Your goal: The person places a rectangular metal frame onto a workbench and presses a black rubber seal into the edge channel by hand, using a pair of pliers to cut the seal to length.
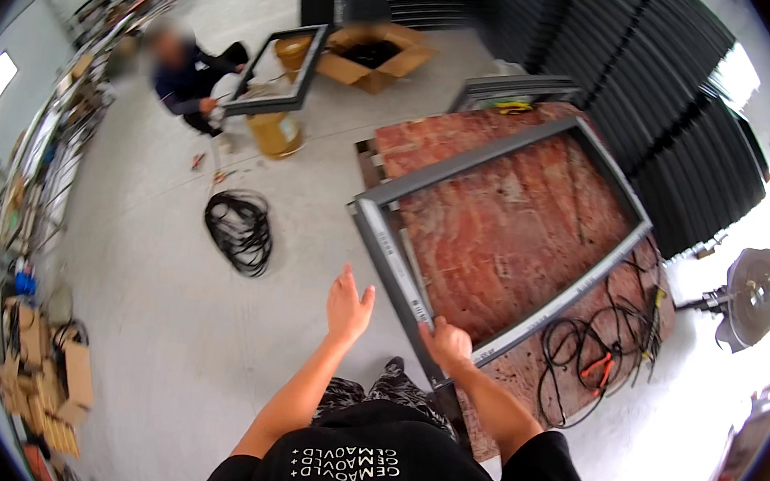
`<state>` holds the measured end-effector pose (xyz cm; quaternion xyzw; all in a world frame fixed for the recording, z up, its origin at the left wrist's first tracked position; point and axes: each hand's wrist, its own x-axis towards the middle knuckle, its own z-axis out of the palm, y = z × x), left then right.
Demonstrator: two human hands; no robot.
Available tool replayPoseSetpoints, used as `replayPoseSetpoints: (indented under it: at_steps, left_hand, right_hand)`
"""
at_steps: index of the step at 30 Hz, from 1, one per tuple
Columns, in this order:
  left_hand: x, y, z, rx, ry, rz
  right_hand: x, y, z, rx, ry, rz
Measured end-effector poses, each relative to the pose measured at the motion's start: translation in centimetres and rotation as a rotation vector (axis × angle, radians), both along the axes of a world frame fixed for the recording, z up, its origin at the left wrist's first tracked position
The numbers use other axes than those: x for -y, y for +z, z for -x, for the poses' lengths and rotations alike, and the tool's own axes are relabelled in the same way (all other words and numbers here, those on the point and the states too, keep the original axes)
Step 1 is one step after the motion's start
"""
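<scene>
A grey rectangular metal frame [394, 258] lies on a worn, reddish wooden worktable [506, 252], its left side jutting past the table's edge. My right hand [449, 347] is closed on the frame's left bar, close to the near corner; its fingertips are partly hidden. To the left of that bar, my left hand [348, 311] hangs over the floor, fingers stretched out and thumb apart, holding nothing. Strips of pale film with print cover parts of the frame's bars.
Black cables and orange-handled pliers [597, 368] lie on the table's right part. A round metal lamp [751, 292] stands beyond it. Tall stacks of dark frames [553, 34] rise behind. A cable coil [238, 231] lies left; farther off a person [187, 82] handles another frame [309, 66].
</scene>
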<state>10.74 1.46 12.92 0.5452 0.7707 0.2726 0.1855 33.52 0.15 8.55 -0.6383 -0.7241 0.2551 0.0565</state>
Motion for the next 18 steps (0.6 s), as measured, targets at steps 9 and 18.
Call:
replayPoseSetpoints:
  at_steps: [9, 18]
  left_hand:
    - [-12.0, -1.9, -2.7, -0.351, -0.704, -0.075]
    - [-18.0, -6.3, -0.8, -0.277, -1.268, -0.172]
  right_hand:
    - [0.1, 0.1, 1.0, 0.076, -0.115, -0.051]
    - [-0.9, 1.8, 5.3, 0.178, -0.576, 0.248]
